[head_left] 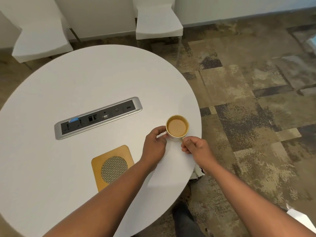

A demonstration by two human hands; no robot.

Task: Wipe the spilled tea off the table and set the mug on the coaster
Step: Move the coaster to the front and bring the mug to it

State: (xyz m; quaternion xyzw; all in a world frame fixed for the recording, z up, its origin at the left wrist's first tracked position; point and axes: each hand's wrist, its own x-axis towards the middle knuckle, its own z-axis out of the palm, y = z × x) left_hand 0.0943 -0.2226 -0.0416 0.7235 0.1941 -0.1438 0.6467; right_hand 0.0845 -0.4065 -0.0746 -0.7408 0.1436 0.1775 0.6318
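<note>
A cream mug (177,128) full of milky tea stands near the right edge of the round white table (85,79). My left hand (154,146) touches the mug's left side with its fingertips. My right hand (195,146) pinches the mug's near right side, where the handle seems to be hidden under the fingers. The wooden square coaster (112,165) with a woven round centre lies on the table, left of and nearer than the mug, partly under my left forearm. I see no spilled tea on the tabletop and no cloth.
A silver power and data socket panel (98,118) is set into the table's middle. Two white chairs (159,23) (39,43) stand beyond the table. Patterned carpet (248,108) lies to the right, close past the mug.
</note>
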